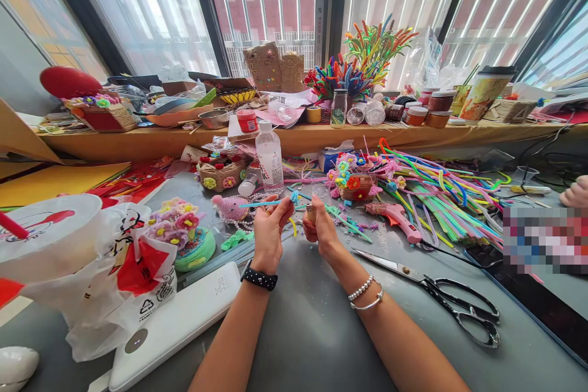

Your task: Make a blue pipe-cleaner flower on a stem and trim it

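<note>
Pinched between the thumb and fingers of my left hand (pixel 270 229) is a blue pipe cleaner (pixel 250 204), its curled end (pixel 294 197) pointing right. My right hand (pixel 325 228) is closed around a small lighter (pixel 312 213), thumb near its top. The lighter is close to the curled end, apart from it; I cannot make out a flame. Behind my left hand lie a pink crocheted piece (pixel 228 206) and a string of pearl beads (pixel 239 220). Green pipe-cleaner pieces (pixel 351 220) are scattered beyond my right hand.
Black-handled scissors (pixel 429 288) and a pink glue gun (pixel 397 219) lie on the right, with bundled pipe cleaners (pixel 459 208) behind. On the left are a white power bank (pixel 179 324) and a plastic bag (pixel 124 294). A clear bottle (pixel 269 159) stands ahead. Another person's hand (pixel 576 192) shows at far right.
</note>
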Demonstrator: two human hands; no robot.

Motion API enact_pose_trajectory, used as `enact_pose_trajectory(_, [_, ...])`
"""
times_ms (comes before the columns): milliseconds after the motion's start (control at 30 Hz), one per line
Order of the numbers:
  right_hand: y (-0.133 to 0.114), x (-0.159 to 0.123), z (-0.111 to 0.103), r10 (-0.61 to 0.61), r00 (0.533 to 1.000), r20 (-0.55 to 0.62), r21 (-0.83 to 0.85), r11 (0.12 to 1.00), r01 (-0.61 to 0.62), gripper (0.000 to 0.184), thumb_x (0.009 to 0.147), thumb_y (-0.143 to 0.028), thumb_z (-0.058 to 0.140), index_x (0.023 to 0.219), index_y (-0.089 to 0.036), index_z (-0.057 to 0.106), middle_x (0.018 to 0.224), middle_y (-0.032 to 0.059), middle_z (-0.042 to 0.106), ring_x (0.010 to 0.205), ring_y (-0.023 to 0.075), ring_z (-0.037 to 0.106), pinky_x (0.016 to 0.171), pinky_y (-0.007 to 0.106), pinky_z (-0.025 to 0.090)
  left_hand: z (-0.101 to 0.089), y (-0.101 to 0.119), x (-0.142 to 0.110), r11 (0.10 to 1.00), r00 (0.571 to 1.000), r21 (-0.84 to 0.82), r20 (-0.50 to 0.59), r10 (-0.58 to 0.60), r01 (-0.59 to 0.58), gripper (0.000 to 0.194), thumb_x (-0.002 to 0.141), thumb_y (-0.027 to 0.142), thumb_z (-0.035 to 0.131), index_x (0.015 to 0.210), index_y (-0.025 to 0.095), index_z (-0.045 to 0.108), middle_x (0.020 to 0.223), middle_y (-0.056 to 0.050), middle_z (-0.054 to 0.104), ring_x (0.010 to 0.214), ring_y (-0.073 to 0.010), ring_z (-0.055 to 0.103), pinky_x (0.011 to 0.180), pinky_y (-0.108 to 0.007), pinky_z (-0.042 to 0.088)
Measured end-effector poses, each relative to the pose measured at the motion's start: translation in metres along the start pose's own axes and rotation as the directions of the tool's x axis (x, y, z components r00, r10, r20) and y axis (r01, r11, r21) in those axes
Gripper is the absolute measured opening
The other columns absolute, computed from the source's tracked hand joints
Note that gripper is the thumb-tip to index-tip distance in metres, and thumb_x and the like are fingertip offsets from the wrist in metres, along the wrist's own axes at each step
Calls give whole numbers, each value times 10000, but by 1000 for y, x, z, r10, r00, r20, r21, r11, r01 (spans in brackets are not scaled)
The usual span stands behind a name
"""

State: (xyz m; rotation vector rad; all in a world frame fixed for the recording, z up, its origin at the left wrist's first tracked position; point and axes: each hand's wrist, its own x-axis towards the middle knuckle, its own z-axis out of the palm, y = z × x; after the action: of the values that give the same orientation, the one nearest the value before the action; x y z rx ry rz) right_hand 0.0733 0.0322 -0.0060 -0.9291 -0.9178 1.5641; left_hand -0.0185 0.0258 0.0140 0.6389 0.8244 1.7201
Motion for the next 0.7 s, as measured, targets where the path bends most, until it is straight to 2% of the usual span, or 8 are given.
enact_pose_trajectory(200, [0,-1,-1,-65,998,-7,-25,998,65,514,745,-542,276,372,-189,271,319,-84,207,273,31,128,305,177,73,2,1,-1,1000,1000,6,-9,-4,4,261,640,42,619,815,157,463,595,44,597,591,-80,612,646,-199,493])
enact_pose_trajectory(400, [2,-1,-1,-111,994,-5,-58,992,110,514,749,-539,277,369,-193,270,313,-81,205,271,33,135,307,185,85,2,1,-3,999,999,48,35,15,-17,267,649,55,616,835,162,456,615,42,601,604,-74,612,651,-197,495])
enact_pose_trajectory(700, [1,-2,-1,-123,992,-31,-99,988,119,521,748,-552,266,370,-195,262,319,-75,210,275,38,144,303,187,90,2,2,-3,999,1000,49,19,10,-11,263,642,54,620,823,161,460,611,40,601,602,-77,614,652,-201,493])
